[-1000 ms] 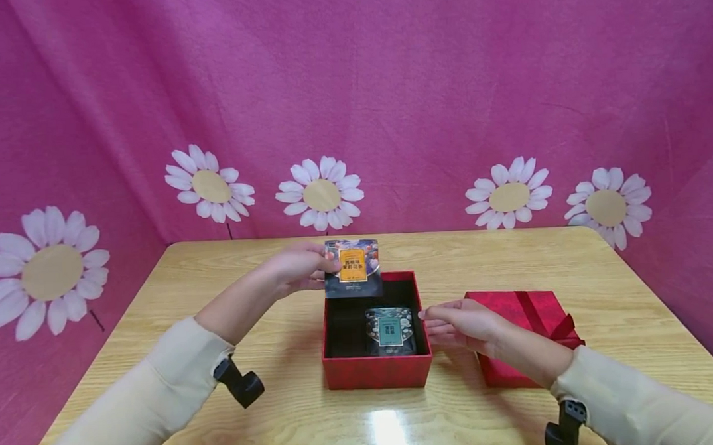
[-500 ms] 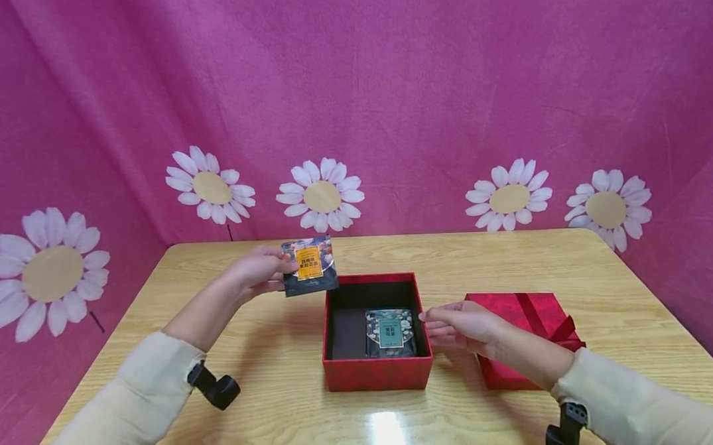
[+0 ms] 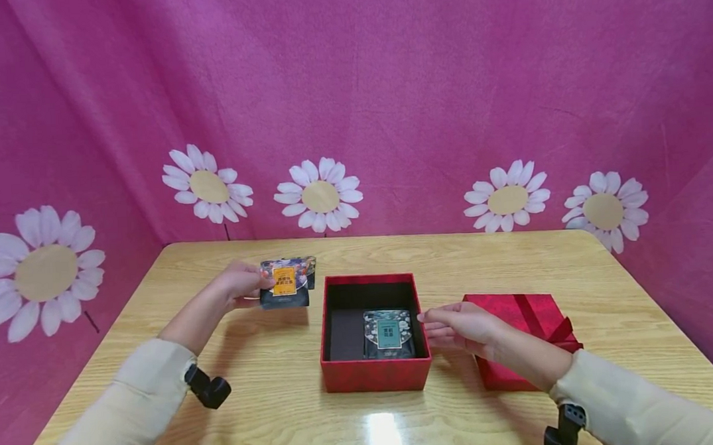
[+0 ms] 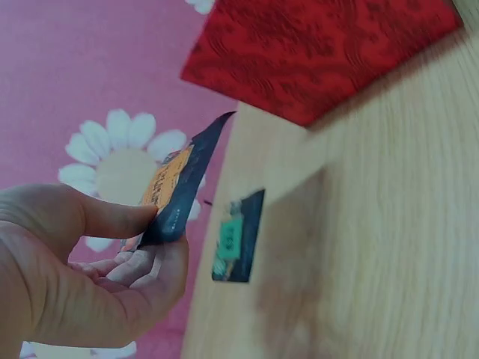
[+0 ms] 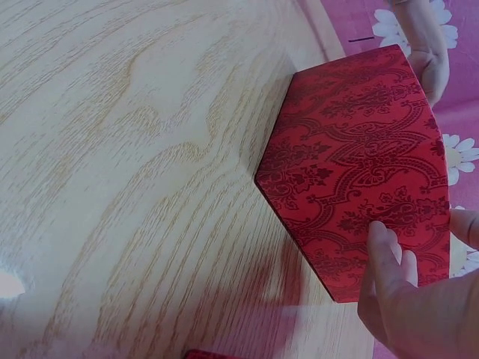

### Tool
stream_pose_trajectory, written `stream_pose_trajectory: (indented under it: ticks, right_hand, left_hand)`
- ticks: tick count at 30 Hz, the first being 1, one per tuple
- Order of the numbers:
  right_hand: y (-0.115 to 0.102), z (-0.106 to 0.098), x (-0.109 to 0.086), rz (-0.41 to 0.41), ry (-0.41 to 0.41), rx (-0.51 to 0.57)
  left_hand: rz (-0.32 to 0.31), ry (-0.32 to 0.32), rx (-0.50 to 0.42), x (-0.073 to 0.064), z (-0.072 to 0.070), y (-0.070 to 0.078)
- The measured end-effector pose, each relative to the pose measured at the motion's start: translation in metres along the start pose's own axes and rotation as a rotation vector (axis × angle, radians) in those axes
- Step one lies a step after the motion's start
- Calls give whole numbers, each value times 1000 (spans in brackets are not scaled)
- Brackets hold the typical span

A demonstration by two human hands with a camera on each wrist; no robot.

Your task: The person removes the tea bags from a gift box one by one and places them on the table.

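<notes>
A pale wooden bench (image 3: pixel 269 405) with rounded far corners is carrying the things, its grain running in wavy lines, and a bright reflection (image 3: pixel 385 433) is shining at its near middle. A red box (image 3: pixel 375 376) is standing open at the centre. A red lid (image 3: pixel 512 308) with a ribbon is resting to its right. A green-labelled packet (image 4: pixel 239 238) is lying to the far left of the box.

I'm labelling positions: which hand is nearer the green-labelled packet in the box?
Right: the right hand touches the box on its right, beside that packet; the left hand is left of the box, pinching another packet.
</notes>
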State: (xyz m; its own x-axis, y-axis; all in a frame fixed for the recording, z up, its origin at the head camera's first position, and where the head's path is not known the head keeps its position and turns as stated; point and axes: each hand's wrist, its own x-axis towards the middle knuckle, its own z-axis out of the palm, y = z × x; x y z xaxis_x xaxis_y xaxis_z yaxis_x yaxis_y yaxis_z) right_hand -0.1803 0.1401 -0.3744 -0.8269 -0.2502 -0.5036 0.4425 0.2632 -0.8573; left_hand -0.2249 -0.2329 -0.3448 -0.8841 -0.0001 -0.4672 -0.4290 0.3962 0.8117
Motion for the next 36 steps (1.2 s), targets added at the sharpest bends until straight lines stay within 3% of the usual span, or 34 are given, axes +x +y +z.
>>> stream_pose_trajectory:
  ticks: [5,13,19,23,27,31,36]
  right_hand:
    - [1,0,-1,1,6,6]
    - [-1,-1,-1,8,6,-1]
    - [-1,0,-1,10,14,0]
    - [0,0,-1,12,10,7]
    - [0,1,-1,15,7,3]
    - [-1,1,-1,20,7,0]
    - [-2,0,0,26,9,0]
  left_hand:
    - [-32,0,57,8,0,-14]
    - [-85,25,164,17,12,-26]
    - [-98,50,141,25,18,-33]
    - [-113,91,121,28,23,-36]
    - [-99,188,156,28,29,-39]
    - [-51,273,300,25,34,-40]
    - [28,324,503,21,37,-40]
